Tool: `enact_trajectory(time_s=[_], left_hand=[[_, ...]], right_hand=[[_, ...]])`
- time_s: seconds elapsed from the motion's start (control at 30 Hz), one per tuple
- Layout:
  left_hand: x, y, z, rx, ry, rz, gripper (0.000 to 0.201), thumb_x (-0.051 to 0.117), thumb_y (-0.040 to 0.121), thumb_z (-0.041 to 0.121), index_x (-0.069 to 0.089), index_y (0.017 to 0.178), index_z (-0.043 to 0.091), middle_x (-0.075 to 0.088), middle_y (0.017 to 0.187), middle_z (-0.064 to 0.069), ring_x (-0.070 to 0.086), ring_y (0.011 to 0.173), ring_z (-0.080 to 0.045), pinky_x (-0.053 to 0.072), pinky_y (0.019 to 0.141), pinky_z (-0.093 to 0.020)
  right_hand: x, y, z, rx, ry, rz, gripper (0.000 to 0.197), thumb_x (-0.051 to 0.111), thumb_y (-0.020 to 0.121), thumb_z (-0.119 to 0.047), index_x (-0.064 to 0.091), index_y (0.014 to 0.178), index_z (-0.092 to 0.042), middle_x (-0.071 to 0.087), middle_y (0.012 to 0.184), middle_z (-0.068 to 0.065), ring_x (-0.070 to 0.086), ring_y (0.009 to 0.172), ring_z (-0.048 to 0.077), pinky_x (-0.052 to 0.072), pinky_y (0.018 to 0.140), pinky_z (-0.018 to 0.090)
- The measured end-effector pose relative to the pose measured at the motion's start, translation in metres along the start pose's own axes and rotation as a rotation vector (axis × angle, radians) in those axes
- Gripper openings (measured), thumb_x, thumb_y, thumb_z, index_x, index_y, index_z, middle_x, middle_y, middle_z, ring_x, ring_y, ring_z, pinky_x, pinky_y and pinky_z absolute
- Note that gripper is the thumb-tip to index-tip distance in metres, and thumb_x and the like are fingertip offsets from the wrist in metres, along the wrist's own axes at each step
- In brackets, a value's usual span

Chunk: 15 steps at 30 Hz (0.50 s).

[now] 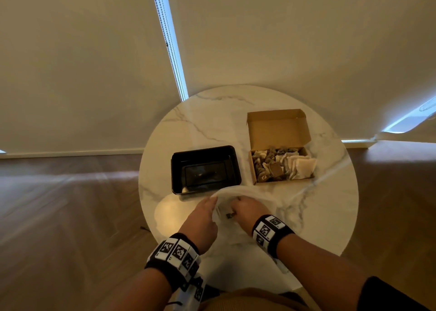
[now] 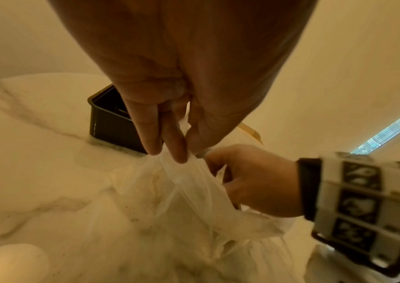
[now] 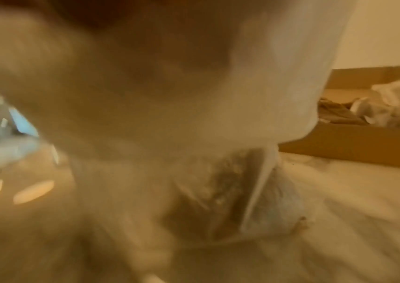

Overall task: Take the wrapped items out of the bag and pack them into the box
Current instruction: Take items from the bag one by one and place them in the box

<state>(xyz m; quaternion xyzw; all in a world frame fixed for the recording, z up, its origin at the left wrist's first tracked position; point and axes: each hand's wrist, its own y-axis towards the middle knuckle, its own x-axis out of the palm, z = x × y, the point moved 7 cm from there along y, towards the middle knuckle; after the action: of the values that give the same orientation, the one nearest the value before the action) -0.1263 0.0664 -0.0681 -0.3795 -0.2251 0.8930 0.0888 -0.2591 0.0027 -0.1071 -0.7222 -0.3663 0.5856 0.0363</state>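
Note:
A thin white plastic bag (image 1: 250,194) lies at the front of the round marble table (image 1: 207,122). My left hand (image 1: 207,210) pinches the bag's rim (image 2: 182,159) between fingers and thumb and holds it up. My right hand (image 1: 243,208) sits in the bag's mouth with its fingers curled (image 2: 249,180). A small dark wrapped item (image 1: 230,215) shows at its fingertips, and I cannot tell whether it is held. The open cardboard box (image 1: 278,131), behind and to the right, holds several wrapped items (image 1: 283,164). The right wrist view is blurred by bag film, with one pale sachet (image 3: 269,193) showing through.
A black plastic tray (image 1: 205,167) stands just behind the bag, left of the box. The box's lid stands upright at its far side. The table's edge curves close to my body, with wooden floor all around.

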Motion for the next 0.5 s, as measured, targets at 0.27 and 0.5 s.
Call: enact_trajectory(time_s=[0.27,0.5], left_hand=[[-0.016,-0.001,-0.005,-0.039,0.019,0.006,0.063,0.061,0.098,0.014,0.038,0.155,0.027,0.033,0.164,0.000,0.042,0.145,-0.019,0.035,0.116,-0.027],[-0.039,-0.001,0.022,0.089,0.077,0.182,0.043,0.064,0.095,0.033,0.059,0.137,0.029,0.048,0.149,0.004,0.050,0.132,-0.015,0.041,0.112,-0.029]], right_hand=[[-0.059,-0.045,0.010,0.031,0.577,0.276,0.011,0.075,0.087,-0.030,0.064,0.088,-0.029,0.066,0.086,-0.010,0.061,0.077,0.006,0.053,0.072,0.028],[-0.072,-0.057,0.017,0.046,0.988,0.257,0.009,0.076,0.091,-0.016,0.067,0.087,-0.015,0.065,0.068,-0.006,0.057,0.058,0.003,0.047,0.056,0.018]])
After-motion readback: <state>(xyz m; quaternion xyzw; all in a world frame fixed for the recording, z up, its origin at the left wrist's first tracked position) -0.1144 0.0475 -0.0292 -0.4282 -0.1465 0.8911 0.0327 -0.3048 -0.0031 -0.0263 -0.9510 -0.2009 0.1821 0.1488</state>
